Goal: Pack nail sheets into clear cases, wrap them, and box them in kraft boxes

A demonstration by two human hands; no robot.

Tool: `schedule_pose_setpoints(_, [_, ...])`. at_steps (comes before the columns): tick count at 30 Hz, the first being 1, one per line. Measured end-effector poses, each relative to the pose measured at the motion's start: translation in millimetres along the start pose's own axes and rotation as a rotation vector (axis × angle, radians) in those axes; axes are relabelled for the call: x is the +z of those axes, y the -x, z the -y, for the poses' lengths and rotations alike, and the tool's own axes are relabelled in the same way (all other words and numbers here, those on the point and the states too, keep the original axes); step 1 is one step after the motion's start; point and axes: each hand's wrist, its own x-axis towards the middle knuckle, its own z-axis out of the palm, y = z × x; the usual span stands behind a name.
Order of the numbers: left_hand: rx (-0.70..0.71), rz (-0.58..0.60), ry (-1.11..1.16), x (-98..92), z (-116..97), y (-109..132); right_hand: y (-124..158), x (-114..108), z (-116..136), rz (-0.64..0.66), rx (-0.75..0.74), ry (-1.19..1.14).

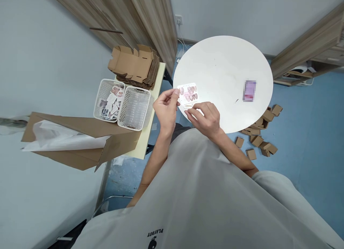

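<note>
In the middle of the frame, the left hand (167, 107) pinches the left edge of a small white rectangular card with pink, nail-shaped ovals (191, 95) between thumb and fingers. This card is above the near-left edge of a white round tabletop (223, 62). The right hand (205, 118) is at the lower edge of the card, its thumb and fingertips narrow, near together; whether something thin is between them, I cannot tell. On the right side of the round tabletop there lies a purple rectangular item (249, 90), too blurred to read.

At the left of the frame, a pale yellow tabletop (139, 152) carries 2 white perforated plastic baskets (138, 88), the left with small printed cards (111, 102), the right with clear plastic pieces (133, 107). Above them is a stack of flat brown cardboard (131, 64); below them, a large open brown carton (120, 143). Small brown boxes (251, 154) lie on the blue floor (303, 134), right of centre.
</note>
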Motion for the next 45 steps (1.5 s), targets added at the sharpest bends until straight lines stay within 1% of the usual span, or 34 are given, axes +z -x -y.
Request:
schedule_pose_setpoints(8, [0.029,-0.015,-0.021,-0.9,3,-2,-1,1,-2,0.105,0.053,-0.012])
schedule_pose_setpoints(15, [0.017,-0.011,-0.008,-0.4,3,-2,-4,3,-4,0.133,0.074,-0.023])
schedule_pose_setpoints(20, [0.066,-0.022,-0.031,2.3,5,-3,-7,2,-5,0.150,0.083,-0.017])
schedule_pose_setpoints(25, [0.112,-0.039,-0.074,6.9,2,-1,-7,2,-7,0.170,0.087,-0.014])
schedule_pose_setpoints(29, [0.120,-0.043,-0.086,9.1,0,0,-6,2,-8,0.167,0.083,0.001])
schedule_pose_setpoints(37, [0.055,-0.025,-0.080,6.6,6,-6,-6,-3,-7,0.145,0.093,-0.004])
schedule_pose_setpoints(45, [0.092,-0.010,-0.073,4.0,12,-10,0,-5,-8,0.121,0.027,0.087])
